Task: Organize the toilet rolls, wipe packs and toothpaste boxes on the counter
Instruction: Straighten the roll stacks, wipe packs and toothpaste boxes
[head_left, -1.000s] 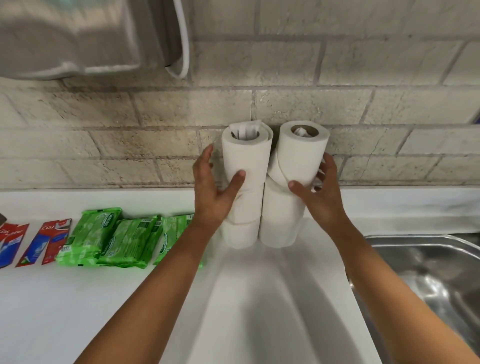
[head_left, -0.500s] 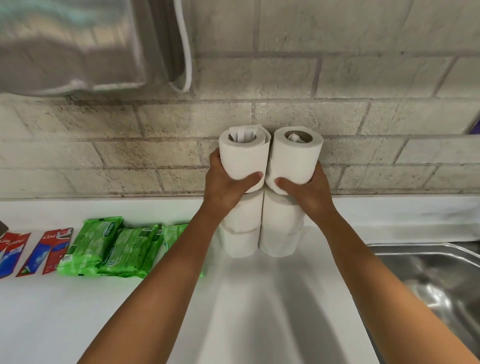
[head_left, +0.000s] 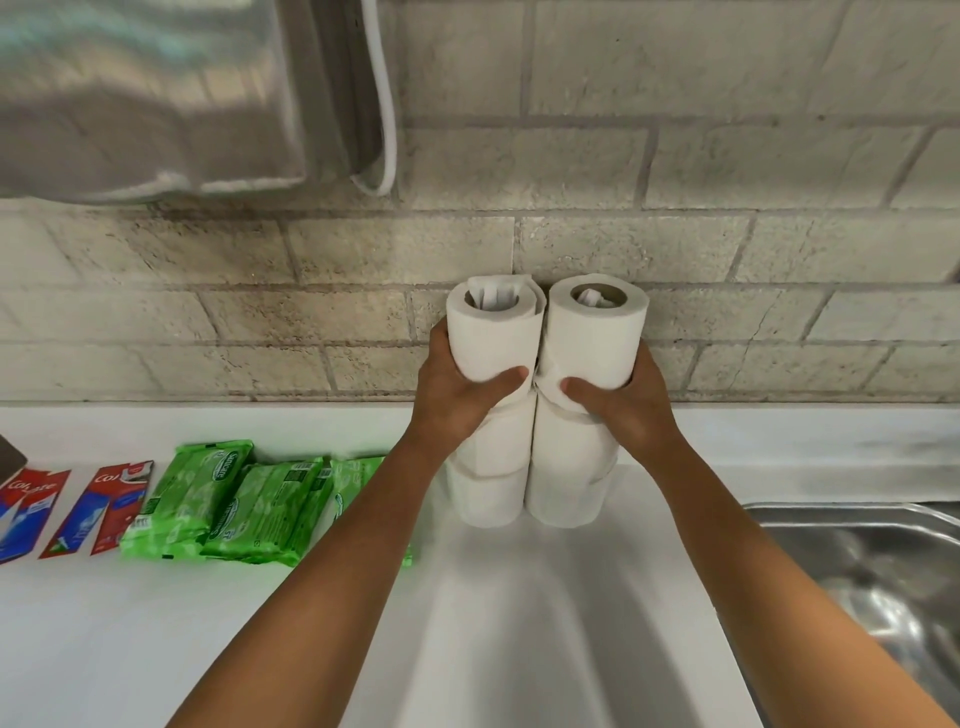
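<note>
Squaring two toilet-roll stacks (head_left: 540, 457) against the brick wall (head_left: 727, 260) on the table (head_left: 519, 623): left hand (head_left: 457, 395) and right hand (head_left: 623, 405) each wrap a top roll. Next move likely calls for gentle release without toppling

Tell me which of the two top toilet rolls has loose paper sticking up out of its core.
The left stack's top roll, under the left hand; the right one's stays tucked inside.

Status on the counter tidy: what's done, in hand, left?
Done: toothpaste boxes and green wipe packs lie in a row on the left of the counter. In hand: left hand and right hand squeeze two toilet roll stacks together at the wall. Left: let go, if the stacks stand.
</note>
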